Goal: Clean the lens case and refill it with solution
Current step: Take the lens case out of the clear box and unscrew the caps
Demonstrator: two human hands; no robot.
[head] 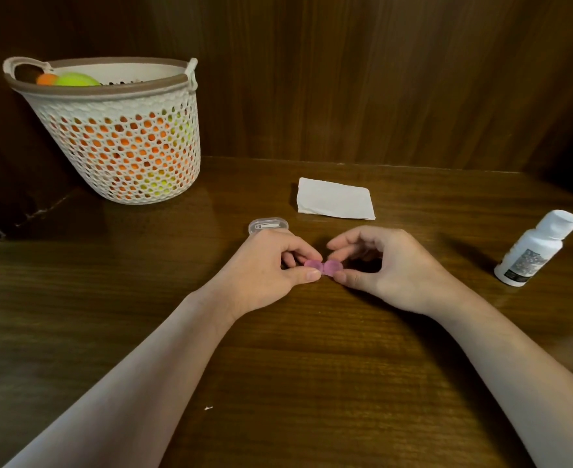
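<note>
pink lens case (323, 267) is pinched at both ends, left hand (268, 265) and right hand (389, 265) fingers curled on it, low over the wooden table (312, 366) (solution bottle (535, 253) well to the right).

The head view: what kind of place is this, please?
Probably a home desk or alcove, not a lab: dark wooden table with wood-panelled walls, a white basket of coloured balls, a folded tissue and a small white bottle.

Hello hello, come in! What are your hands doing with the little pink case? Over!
Left hand and right hand both pinch the pink lens case. Case low over the table. Solution bottle capped, off right. Nothing in the way.
</note>
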